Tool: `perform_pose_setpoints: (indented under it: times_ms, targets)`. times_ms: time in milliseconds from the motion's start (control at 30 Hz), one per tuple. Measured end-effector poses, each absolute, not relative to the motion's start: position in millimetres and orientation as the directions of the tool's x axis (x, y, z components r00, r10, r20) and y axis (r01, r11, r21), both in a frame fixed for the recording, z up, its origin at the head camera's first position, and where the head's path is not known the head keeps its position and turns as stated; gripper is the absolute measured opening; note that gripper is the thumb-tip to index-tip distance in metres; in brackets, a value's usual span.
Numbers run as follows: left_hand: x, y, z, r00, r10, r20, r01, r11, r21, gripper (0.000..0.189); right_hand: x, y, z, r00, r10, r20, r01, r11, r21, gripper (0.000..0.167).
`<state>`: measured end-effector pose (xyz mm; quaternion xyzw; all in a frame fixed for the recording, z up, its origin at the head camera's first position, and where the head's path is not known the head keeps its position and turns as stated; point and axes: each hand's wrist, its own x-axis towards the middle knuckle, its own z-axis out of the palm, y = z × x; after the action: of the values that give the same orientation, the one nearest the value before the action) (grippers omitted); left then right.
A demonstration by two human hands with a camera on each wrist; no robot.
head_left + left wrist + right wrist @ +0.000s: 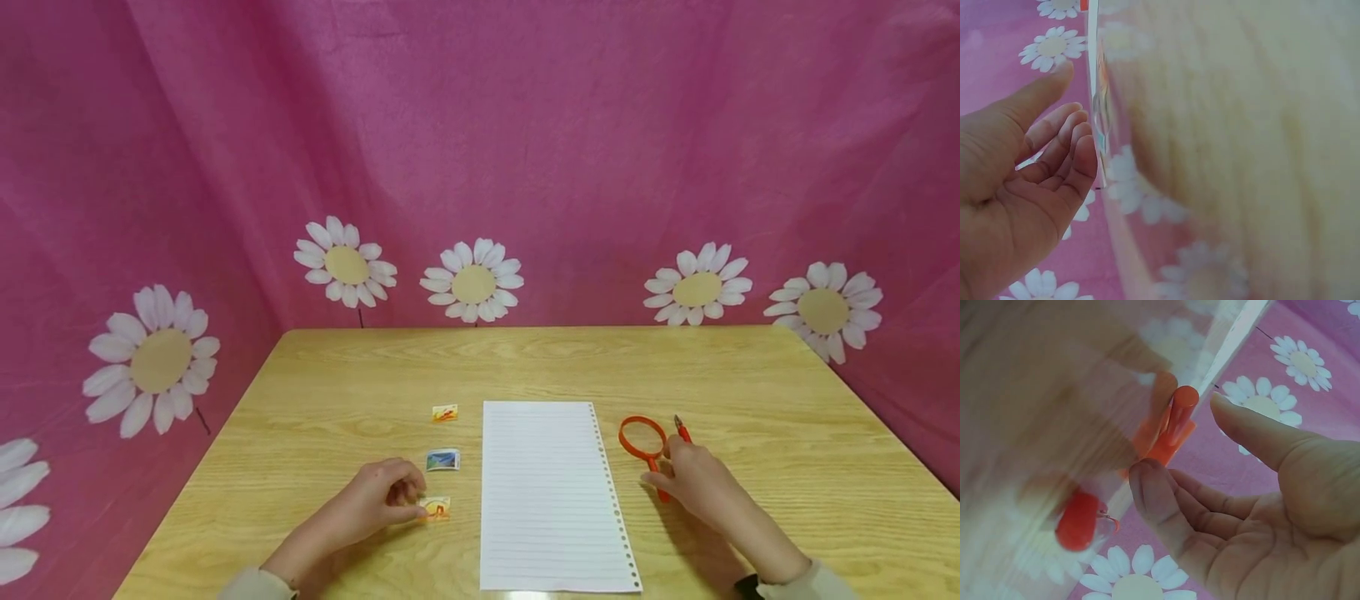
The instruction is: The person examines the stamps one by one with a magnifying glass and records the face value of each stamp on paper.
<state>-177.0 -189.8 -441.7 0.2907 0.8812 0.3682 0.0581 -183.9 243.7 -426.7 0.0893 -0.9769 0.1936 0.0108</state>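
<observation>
In the head view, my left hand (382, 493) is at the left of the table by a small yellow and red stamp-like picture (438, 509), thumb tip at its left edge. Its fingers are loosely bent; the left wrist view shows the thumb apart from them. Two similar small pictures, one blue (443, 460) and one yellow (445, 413), lie farther back. My right hand (699, 479) hovers around the handle of a red magnifying glass (622, 436). Thumb and fingers are spread either side of the handle (1184, 407) in the right wrist view. A red pen (683, 431) lies just beyond, partly hidden by this hand.
A lined white sheet (551, 500) with punched holes along its right edge lies between the hands. The wooden table (337, 375) meets a pink curtain (525, 125) with white daisies at its back and sides.
</observation>
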Motion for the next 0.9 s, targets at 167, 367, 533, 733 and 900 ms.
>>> perform_pose_setpoints:
  times_ms: [167,367,533,733,900]
  targets:
    - [-177,-190,-446,-0.825,0.553,0.113,0.464,0.550,0.694,0.020,-188,246,-429,-0.984,-0.175,0.038,-0.177,0.908,-0.380,0.036]
    - [-177,-190,-450,-0.836,0.538,0.107,0.441,0.545,0.713,0.018,-193,252,-429,-0.980,-0.194,-0.041,-0.161,0.901,-0.402,0.034]
    - [-178,-190,-452,-0.849,0.520,0.090,0.416,0.554,0.722,0.016,-196,255,-430,-0.975,-0.213,-0.055,-0.173,0.897,-0.406,0.031]
    - [-178,-190,-453,-0.851,0.517,0.093,0.419,0.561,0.714,0.014,-197,256,-432,-0.976,-0.213,-0.055,-0.172,0.894,-0.413,0.029]
    - [-176,-191,-455,-0.844,0.527,0.100,0.436,0.565,0.701,0.013,-198,254,-435,-0.976,-0.207,-0.059,-0.164,0.893,-0.418,0.028]
